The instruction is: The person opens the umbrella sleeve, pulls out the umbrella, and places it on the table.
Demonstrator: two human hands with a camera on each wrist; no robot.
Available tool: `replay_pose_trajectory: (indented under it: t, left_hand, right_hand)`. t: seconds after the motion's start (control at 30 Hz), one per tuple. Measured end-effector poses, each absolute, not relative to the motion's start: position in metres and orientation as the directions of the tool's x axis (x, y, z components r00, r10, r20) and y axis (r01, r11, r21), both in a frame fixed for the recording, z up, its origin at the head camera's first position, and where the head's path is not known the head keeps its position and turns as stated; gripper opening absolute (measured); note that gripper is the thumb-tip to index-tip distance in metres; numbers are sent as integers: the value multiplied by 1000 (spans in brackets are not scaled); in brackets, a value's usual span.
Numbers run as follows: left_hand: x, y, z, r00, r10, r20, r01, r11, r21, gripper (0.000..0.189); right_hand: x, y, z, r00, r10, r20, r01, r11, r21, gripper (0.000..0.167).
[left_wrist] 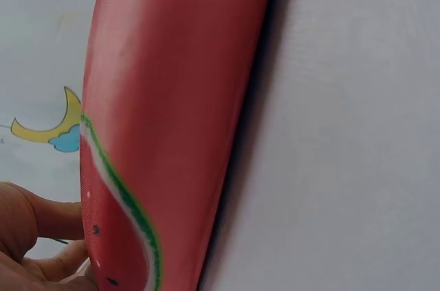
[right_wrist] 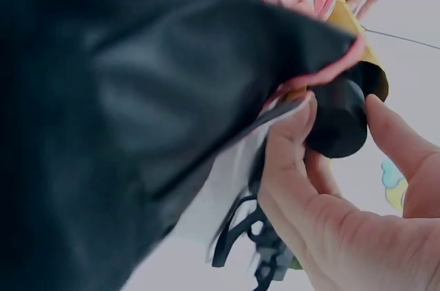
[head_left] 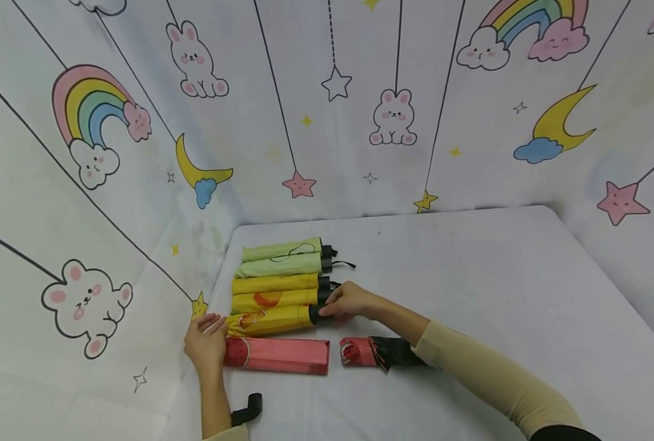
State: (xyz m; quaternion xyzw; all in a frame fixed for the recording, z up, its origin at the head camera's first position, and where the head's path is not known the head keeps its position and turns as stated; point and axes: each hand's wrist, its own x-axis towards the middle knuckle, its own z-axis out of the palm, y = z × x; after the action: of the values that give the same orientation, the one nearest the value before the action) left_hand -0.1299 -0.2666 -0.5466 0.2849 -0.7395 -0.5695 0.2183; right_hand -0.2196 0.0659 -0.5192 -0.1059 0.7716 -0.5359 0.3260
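From the head view, a white cloth-covered tabletop (head_left: 470,294) stands against a white backdrop printed with rainbows, bunnies, moons and stars (head_left: 327,110). Along its left side lies a row of folded umbrellas in sleeves: two pale green folded umbrellas (head_left: 283,257) farthest away, then two yellow folded umbrellas (head_left: 274,292), then the nearest yellow folded umbrella with an orange-slice print (head_left: 269,320). The right hand (head_left: 349,302) pinches the black round handle (head_left: 317,314) at the end of this nearest yellow one, fingers curled around it. The left hand (head_left: 206,343) rests at the opposite end of the same umbrella, fingers straight against its tip, just beside the end of a red watermelon-print umbrella sleeve (head_left: 277,355) that lies flat in front of the row. To the right of the sleeve, under the right forearm, lies a bundled red and black folded umbrella (head_left: 376,353). A black strap (head_left: 248,409) lies near the left wrist.

In the left wrist view, the red sleeve (left_wrist: 172,119) fills the frame, its green and white rind stripe showing; the left fingers (left_wrist: 41,219) lie relaxed just beside it.

In the right wrist view, dark umbrella fabric (right_wrist: 124,112) fills the near side; the right fingers (right_wrist: 292,143) and thumb grip the black handle (right_wrist: 337,122) of the yellow umbrella.
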Motion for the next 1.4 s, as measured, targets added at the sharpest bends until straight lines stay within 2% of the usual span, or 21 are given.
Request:
replay_pose_trajectory:
  t: [0.13, 0.4, 1.4]
  left_hand:
    - [-129, -268, -547, -732, -682, -10, -158, 156, 975, 40]
    - [-127, -270, -548, -726, -688, -21, -177, 156, 972, 38]
    - [-121, -274, -546, -701, -712, -38, -159, 104, 982, 43]
  right_hand:
    - [-220, 63, -519, -773, -521, -361, 214, 320, -923, 35]
    - [-218, 61, -516, -761, -541, -358, 312, 179, -933, 24]
    - [-208, 70, -505, -792, -516, -327, 341, 69, -937, 26]
